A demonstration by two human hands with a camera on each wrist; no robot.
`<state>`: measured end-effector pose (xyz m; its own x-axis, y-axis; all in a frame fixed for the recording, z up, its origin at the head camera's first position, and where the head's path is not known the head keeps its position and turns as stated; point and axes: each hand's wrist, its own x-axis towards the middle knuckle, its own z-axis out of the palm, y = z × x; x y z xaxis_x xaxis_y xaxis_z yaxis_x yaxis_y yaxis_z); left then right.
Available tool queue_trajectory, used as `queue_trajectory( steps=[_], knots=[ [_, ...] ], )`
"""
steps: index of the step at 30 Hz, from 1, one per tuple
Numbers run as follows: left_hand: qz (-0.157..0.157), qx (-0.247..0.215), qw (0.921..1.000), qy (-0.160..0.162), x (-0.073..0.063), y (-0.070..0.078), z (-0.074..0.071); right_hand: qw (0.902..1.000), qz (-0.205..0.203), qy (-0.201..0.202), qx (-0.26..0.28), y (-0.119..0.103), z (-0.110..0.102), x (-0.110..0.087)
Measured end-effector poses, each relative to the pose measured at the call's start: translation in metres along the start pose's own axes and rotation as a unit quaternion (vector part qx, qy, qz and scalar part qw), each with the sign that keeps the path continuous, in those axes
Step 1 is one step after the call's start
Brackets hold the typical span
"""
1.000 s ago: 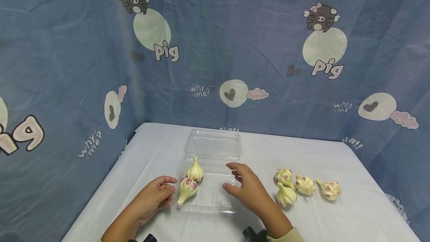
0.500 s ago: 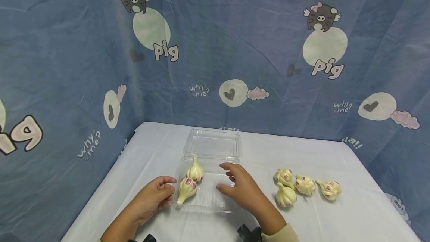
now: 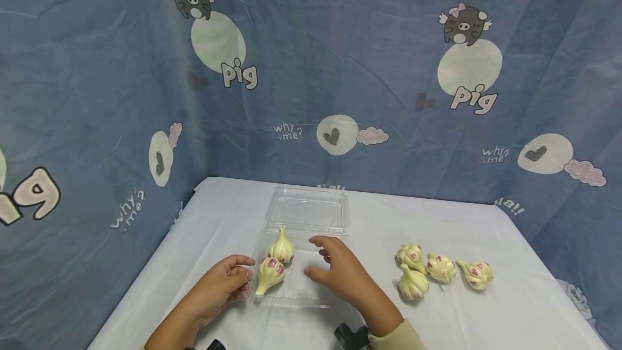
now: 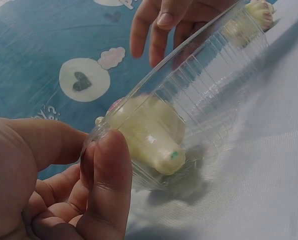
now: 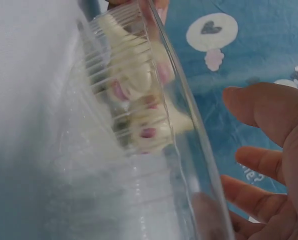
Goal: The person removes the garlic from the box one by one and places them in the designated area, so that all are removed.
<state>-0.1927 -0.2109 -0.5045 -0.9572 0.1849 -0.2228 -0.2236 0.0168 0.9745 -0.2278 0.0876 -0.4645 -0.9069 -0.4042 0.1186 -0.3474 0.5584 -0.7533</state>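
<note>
A clear plastic clamshell box (image 3: 307,288) lies on the table with its lid (image 3: 308,209) folded back. Two garlic bulbs, a rear one (image 3: 281,249) and a front one (image 3: 270,273), rest along the left side inside. My left hand (image 3: 227,284) pinches the box's left rim between thumb and fingers, which the left wrist view shows close up. Over the right half of the box is my right hand (image 3: 341,270), fingers spread and a little bent, holding nothing. The right wrist view looks through the box wall, with that hand (image 5: 274,165) beside the rim.
Several more garlic bulbs lie to the right: one at the back (image 3: 410,255), one in front (image 3: 413,283), one beside them (image 3: 441,268) and one farther right (image 3: 477,275). A white cloth covers the table (image 3: 379,220); blue printed fabric (image 3: 389,69) hangs behind and at the left.
My right hand has moved left, from the box's right edge to farther over its inside. The left hand, the box and the garlic bulbs have stayed in place.
</note>
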Motion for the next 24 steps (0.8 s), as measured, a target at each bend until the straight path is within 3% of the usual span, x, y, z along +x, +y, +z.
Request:
queue_trajectory(
  steps=[24],
  knots=[
    [-0.009,-0.002,0.9999,0.006,0.0,0.002,0.002,0.9995,-0.012,-0.029,-0.006,-0.013,0.018,0.011]
  ],
)
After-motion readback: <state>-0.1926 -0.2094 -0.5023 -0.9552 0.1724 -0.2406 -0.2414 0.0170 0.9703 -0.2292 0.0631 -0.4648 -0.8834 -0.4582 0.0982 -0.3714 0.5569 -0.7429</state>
